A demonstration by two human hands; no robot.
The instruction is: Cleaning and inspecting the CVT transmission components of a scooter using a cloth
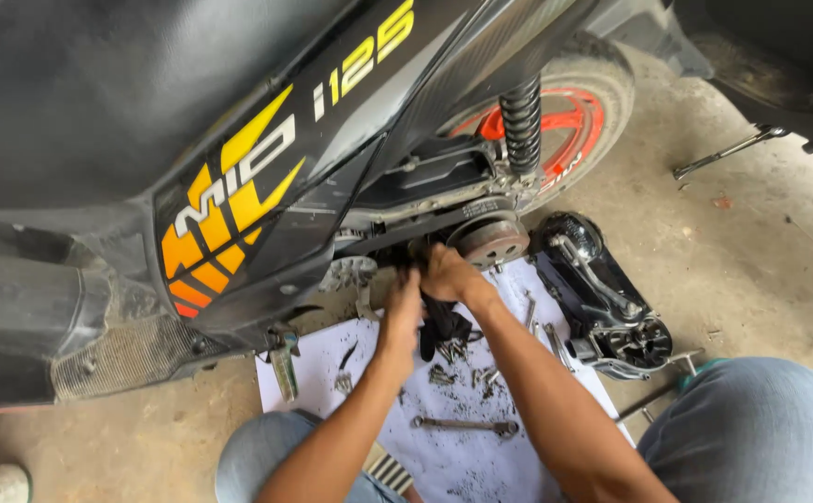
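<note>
Both hands at the scooter's open belt drive: left hand [405, 300] and right hand [448, 273] clenched on a dark rag [444, 321], probably wiping beside the clutch drum [491, 240]. Next move: steady pressure, avoid snagging.
</note>
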